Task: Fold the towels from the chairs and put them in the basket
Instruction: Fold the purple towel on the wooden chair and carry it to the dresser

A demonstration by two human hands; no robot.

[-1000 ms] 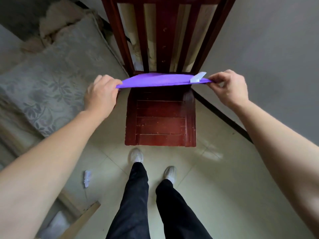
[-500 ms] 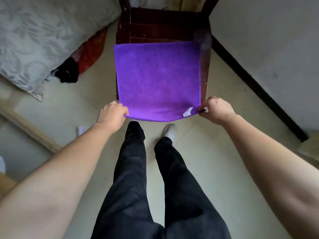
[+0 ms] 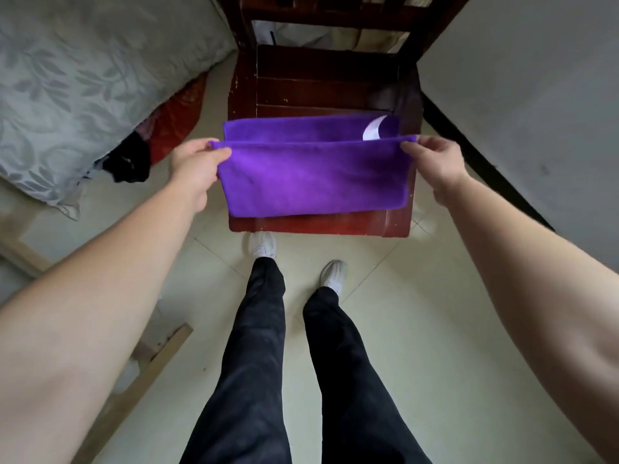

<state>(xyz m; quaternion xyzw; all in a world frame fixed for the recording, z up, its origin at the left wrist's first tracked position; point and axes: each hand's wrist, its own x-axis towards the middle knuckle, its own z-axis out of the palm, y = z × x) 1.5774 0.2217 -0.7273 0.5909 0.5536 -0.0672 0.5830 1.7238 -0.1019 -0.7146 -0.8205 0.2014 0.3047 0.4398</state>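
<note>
A purple towel (image 3: 311, 177) lies partly folded on the seat of a dark red wooden chair (image 3: 321, 82). Its near half is lifted and doubled over toward the far half, where a white label (image 3: 373, 128) shows. My left hand (image 3: 197, 162) pinches the left corner of the raised edge. My right hand (image 3: 435, 160) pinches the right corner. The fold line rests near the seat's front edge. No basket is in view.
A grey patterned cushion (image 3: 73, 82) lies at the left, with red and black cloth (image 3: 157, 135) tucked under it. A grey wall with a black skirting (image 3: 485, 152) runs along the right. My legs and white shoes (image 3: 264, 246) stand on pale floor tiles in front of the chair.
The towel was held stretched in the air, then spread flat over the seat. Now both hands have lifted its near edge and carried it toward the chair back, doubling the towel.
</note>
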